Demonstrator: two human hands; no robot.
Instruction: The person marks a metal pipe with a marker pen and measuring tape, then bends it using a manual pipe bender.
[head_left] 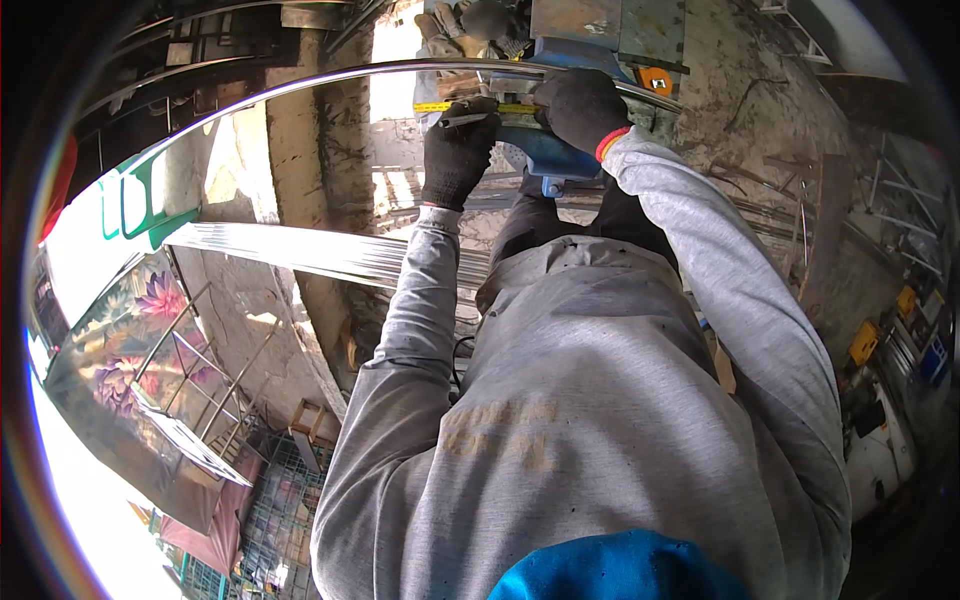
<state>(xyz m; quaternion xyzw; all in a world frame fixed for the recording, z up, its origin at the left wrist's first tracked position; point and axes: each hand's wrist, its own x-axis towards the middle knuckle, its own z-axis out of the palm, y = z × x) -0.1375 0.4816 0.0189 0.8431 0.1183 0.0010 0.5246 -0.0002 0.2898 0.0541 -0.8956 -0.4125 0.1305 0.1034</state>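
Note:
My left hand (pixel 461 152), in a black knit glove, is closed round a slim dark pen-like stick (pixel 464 120). It is beside the yellow blade of a tape measure (pixel 432 107). My right hand (pixel 583 108), gloved in black with a red and yellow cuff, is closed at the other end of the visible blade; its fingertips are partly hidden. A long shiny metal tube (pixel 400 66) runs just beyond both hands. Below the right hand stands a blue bench vise (pixel 552 158). An orange tape measure case (pixel 655 80) lies to the right; whether the blade joins it is hidden.
Long metal bars (pixel 290 246) extend to the left at about waist height. Work gloves (pixel 445 30) lie behind the vise. A metal frame (pixel 215 385) stands at lower left, near a flowered panel (pixel 130 340). Yellow tools (pixel 865 342) lie at far right.

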